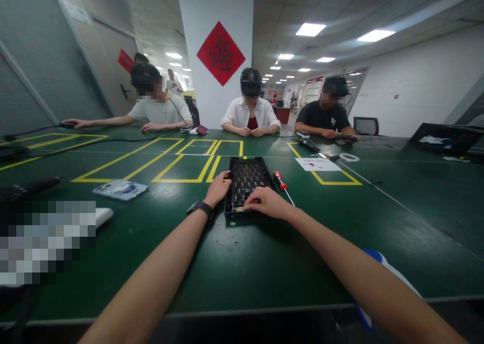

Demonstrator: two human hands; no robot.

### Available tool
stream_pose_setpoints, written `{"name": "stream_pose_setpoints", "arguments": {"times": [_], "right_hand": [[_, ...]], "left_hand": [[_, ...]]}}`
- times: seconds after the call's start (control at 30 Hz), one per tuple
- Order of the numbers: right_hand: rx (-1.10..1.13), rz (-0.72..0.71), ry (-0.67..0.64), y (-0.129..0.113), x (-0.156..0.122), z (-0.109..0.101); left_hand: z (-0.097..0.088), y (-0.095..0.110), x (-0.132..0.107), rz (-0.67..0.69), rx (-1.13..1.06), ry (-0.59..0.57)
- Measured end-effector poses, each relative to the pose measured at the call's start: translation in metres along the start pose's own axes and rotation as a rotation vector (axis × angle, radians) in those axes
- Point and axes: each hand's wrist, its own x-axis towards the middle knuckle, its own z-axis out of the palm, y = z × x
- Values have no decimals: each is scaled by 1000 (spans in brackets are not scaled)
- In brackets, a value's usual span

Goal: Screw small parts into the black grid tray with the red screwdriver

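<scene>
A shallow black rectangular case [242, 215] lies on the green table in front of me, its long side running away from me. Its inside shows rows of small dark shapes with light glints, too small to tell apart. My left hand [218, 190], with a dark watch [200, 209] on the wrist, grips the case's left edge. Over the near end of the case, my right hand [264, 202] has thumb and fingers pinched together; whatever is between them is hidden. A small yellowish piece [239, 209] shows beside those fingertips. Just right of the case lies a red-handled screwdriver [280, 181].
A phone [120, 190] lies to the left, near a pixelated white object [49, 243]. Farther right are a white paper sheet [316, 164] and a tape roll [348, 157]. Yellow tape [177, 181] marks the table. Several people sit across from me.
</scene>
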Motion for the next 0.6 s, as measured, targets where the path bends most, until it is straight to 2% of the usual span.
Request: {"name": "stream_pose_setpoints", "arguments": {"times": [0.43,0.6], "right_hand": [[135,29,-1,3,-2,-3],[92,43,4,3,-2,1]], "left_hand": [[0,2,-1,-4,-9,-1],[0,2,-1,-21,-6,-2]]}}
